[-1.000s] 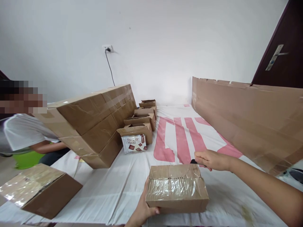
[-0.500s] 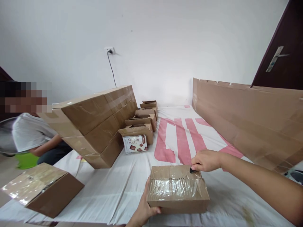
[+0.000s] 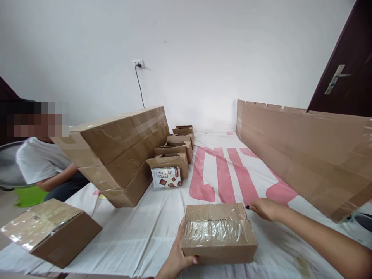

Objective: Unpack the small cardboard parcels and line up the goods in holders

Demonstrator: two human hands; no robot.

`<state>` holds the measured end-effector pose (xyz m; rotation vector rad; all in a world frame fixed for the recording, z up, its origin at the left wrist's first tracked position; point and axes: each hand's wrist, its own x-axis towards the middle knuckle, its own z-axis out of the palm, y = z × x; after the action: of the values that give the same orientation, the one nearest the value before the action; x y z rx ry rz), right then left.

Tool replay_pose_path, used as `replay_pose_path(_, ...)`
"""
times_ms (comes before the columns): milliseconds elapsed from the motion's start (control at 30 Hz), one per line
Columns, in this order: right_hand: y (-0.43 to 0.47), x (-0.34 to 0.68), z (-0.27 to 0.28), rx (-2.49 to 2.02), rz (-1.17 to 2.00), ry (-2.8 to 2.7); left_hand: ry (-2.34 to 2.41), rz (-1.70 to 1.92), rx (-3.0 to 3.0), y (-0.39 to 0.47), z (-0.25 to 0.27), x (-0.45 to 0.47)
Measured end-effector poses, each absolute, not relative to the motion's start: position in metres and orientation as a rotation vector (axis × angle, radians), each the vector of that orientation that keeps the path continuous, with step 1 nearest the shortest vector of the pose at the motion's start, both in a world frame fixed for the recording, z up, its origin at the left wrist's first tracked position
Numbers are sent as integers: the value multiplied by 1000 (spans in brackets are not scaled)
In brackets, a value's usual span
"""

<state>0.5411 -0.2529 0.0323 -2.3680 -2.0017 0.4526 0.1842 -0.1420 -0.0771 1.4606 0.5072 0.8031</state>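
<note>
A small cardboard box point(image 3: 219, 254), its top covered with shiny clear tape, sits at the front of the cloth-covered table. A slit runs across the tape near the middle of the lid. My left hand point(image 3: 178, 250) grips the box's left side, thumb on the front face and fingers around the back. Just off the box's right edge, my right hand point(image 3: 266, 209) is closed on a small black tool point(image 3: 247, 207). Only the tool's dark tip shows, so its kind is unclear.
Another taped box point(image 3: 62, 238) stands at the front left. Stacked cartons point(image 3: 116, 162) rise behind it, beside several open boxes point(image 3: 174, 161) and a "Super Meal" packet point(image 3: 166, 178). A cardboard panel point(image 3: 296, 151) borders the right. A person point(image 3: 43, 162) sits at the left.
My right hand has moved right with the black tool, from the top of the box to beyond its right edge. My left hand keeps its grip on the box.
</note>
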Motion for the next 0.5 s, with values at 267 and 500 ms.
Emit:
replay_pose_path(267,-256,510,64,-2121,227,-1962,494,817,1401,-145,-72,186)
replay_pose_path(500,-253,450,78,-1884,25,-2034,503,837,1393,-147,-69,187)
